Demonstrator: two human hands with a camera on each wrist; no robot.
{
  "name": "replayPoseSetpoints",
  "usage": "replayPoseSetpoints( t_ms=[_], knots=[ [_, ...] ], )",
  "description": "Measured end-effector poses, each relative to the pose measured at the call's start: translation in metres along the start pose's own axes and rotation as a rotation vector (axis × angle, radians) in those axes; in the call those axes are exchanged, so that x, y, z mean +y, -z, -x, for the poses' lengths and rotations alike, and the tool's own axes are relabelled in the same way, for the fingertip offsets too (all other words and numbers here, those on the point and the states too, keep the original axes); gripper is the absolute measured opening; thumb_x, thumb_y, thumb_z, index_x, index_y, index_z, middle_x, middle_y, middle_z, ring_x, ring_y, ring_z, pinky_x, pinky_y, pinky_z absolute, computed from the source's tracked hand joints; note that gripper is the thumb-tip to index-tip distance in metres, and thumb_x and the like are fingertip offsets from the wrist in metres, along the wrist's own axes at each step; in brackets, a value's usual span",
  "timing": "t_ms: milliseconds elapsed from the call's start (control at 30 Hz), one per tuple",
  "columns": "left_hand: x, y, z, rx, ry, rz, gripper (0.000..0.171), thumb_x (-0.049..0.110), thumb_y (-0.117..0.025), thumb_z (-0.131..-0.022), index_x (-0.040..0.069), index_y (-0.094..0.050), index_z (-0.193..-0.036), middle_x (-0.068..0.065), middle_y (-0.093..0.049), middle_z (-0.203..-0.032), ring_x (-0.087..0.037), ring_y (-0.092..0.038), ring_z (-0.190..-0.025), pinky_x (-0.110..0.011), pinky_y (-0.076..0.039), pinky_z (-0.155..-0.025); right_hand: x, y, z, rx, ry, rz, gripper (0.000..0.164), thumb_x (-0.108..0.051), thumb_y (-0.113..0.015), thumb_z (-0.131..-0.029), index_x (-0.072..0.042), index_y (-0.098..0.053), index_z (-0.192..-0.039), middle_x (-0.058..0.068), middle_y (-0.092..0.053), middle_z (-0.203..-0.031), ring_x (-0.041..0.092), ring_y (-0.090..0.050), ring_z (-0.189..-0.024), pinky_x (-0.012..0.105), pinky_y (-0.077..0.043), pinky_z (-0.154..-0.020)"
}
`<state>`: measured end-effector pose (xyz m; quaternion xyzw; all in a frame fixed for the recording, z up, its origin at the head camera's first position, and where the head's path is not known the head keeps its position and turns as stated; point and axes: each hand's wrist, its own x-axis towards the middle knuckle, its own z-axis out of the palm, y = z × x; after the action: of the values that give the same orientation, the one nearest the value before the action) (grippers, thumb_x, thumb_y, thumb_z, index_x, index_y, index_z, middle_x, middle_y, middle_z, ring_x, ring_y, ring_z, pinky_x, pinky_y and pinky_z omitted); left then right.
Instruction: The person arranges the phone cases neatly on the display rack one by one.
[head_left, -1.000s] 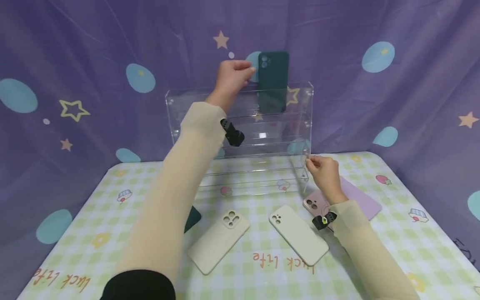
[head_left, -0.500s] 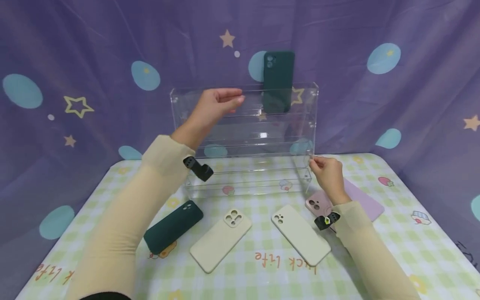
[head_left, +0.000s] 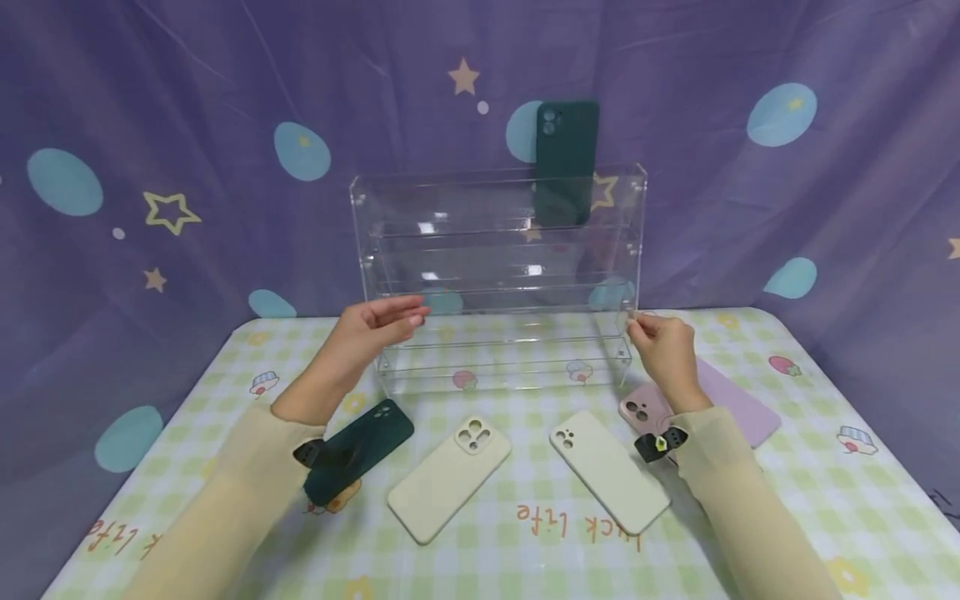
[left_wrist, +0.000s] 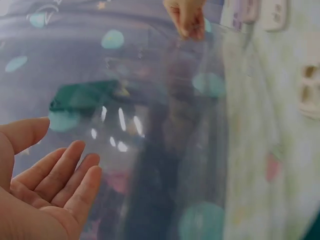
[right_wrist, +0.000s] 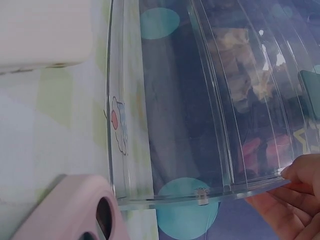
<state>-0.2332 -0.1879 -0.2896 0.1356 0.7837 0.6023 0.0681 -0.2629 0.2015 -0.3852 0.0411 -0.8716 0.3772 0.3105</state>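
Observation:
A clear acrylic tiered display rack stands at the back of the table. On its top tier a dark green phone case stands upright, right of the middle. My left hand is in front of the rack's lower left part, holding nothing; its fingers are extended in the left wrist view. With thumb and fingers, my right hand pinches the rack's right side panel. Below my left hand lies another dark green phone case, partly covered by the wrist strap.
Two cream phone cases lie at the front middle. A pink phone case and a lilac one lie partly behind my right wrist. A checked cloth covers the table; a patterned purple curtain hangs behind.
My left hand has come down and to the left, away from the upright green case, which stays on the top tier. My right hand keeps its grip on the rack's side.

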Motion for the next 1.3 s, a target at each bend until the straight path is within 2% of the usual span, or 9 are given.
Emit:
replayPoseSetpoints(
  t_ms=[200, 367, 467, 633, 867, 967, 1100, 1167, 1300],
  knots=[
    [-0.032, 0.013, 0.023, 0.031, 0.067, -0.059, 0.050, 0.026, -0.062, -0.092, 0.005, -0.048, -0.136, -0.012, -0.055, -0.133, -0.004, -0.056, -0.111, -0.037, -0.039, -0.104, 0.001, 0.001, 0.001, 0.006, 0.004, 0.008, 0.017, -0.005, -0.063, -0.087, 0.006, -0.071, -0.097, 0.021, -0.069, -0.085, 0.022, -0.063, -0.065, 0.001, -0.033, -0.052],
    [-0.054, 0.017, 0.040, 0.048, 0.102, -0.099, 0.050, 0.022, -0.062, -0.092, 0.002, -0.048, -0.136, -0.013, -0.056, -0.131, -0.002, -0.056, -0.110, -0.025, -0.044, -0.097, 0.000, 0.002, 0.000, 0.004, 0.014, 0.004, 0.017, -0.004, -0.062, -0.087, 0.006, -0.071, -0.097, 0.021, -0.069, -0.086, 0.019, -0.061, -0.064, 0.002, -0.034, -0.051],
    [-0.064, 0.017, 0.050, 0.064, 0.130, -0.085, 0.049, 0.019, -0.061, -0.093, -0.001, -0.047, -0.136, -0.015, -0.055, -0.131, -0.001, -0.056, -0.109, -0.019, -0.045, -0.092, 0.000, 0.002, -0.001, -0.001, 0.006, -0.001, 0.017, -0.004, -0.063, -0.087, 0.006, -0.071, -0.098, 0.021, -0.069, -0.086, 0.020, -0.062, -0.064, 0.002, -0.034, -0.051],
    [-0.079, 0.018, 0.063, 0.102, 0.165, -0.052, 0.050, 0.018, -0.064, -0.091, -0.004, -0.049, -0.132, -0.014, -0.058, -0.128, 0.000, -0.058, -0.103, -0.016, -0.046, -0.087, 0.000, 0.001, -0.001, -0.010, -0.002, -0.004, 0.018, -0.005, -0.063, -0.087, 0.006, -0.070, -0.100, 0.021, -0.069, -0.086, 0.021, -0.063, -0.067, 0.001, -0.035, -0.052],
    [-0.099, 0.024, 0.071, 0.132, 0.215, -0.121, 0.048, 0.021, -0.068, -0.088, -0.002, -0.054, -0.129, -0.014, -0.058, -0.128, -0.015, -0.056, -0.111, -0.018, -0.045, -0.086, 0.000, 0.003, -0.002, -0.004, 0.011, -0.013, 0.017, -0.004, -0.062, -0.088, 0.007, -0.070, -0.099, 0.021, -0.069, -0.085, 0.021, -0.063, -0.066, 0.001, -0.035, -0.052],
    [-0.112, 0.025, 0.072, 0.167, 0.225, -0.102, 0.049, 0.019, -0.069, -0.087, -0.002, -0.054, -0.129, -0.013, -0.059, -0.127, -0.012, -0.056, -0.109, -0.017, -0.046, -0.084, 0.001, 0.004, -0.002, -0.015, 0.005, -0.014, 0.017, -0.004, -0.063, -0.088, 0.006, -0.070, -0.099, 0.021, -0.070, -0.085, 0.018, -0.062, -0.065, 0.002, -0.035, -0.051],
    [-0.125, 0.026, 0.072, 0.189, 0.207, -0.089, 0.049, 0.017, -0.070, -0.086, -0.003, -0.054, -0.128, -0.014, -0.059, -0.127, -0.011, -0.058, -0.107, -0.016, -0.046, -0.083, 0.001, 0.005, -0.002, -0.036, -0.010, -0.032, 0.018, -0.004, -0.062, -0.088, 0.007, -0.070, -0.101, 0.022, -0.069, -0.086, 0.021, -0.064, -0.067, 0.003, -0.037, -0.051],
    [-0.129, 0.026, 0.073, 0.183, 0.194, -0.098, 0.049, 0.016, -0.070, -0.086, -0.003, -0.055, -0.128, -0.017, -0.057, -0.128, -0.018, -0.057, -0.111, -0.016, -0.047, -0.083, 0.000, 0.004, -0.001, -0.045, -0.019, -0.046, 0.019, -0.004, -0.062, -0.089, 0.008, -0.069, -0.101, 0.023, -0.069, -0.087, 0.025, -0.066, -0.071, 0.002, -0.038, -0.051],
    [-0.134, 0.026, 0.073, 0.162, 0.167, -0.121, 0.050, 0.014, -0.071, -0.085, -0.003, -0.054, -0.129, -0.020, -0.054, -0.131, -0.029, -0.054, -0.117, -0.014, -0.046, -0.084, -0.001, 0.003, -0.001, -0.051, -0.026, -0.051, 0.019, -0.005, -0.062, -0.089, 0.007, -0.069, -0.101, 0.022, -0.069, -0.086, 0.023, -0.065, -0.069, 0.004, -0.038, -0.050]
  ],
)
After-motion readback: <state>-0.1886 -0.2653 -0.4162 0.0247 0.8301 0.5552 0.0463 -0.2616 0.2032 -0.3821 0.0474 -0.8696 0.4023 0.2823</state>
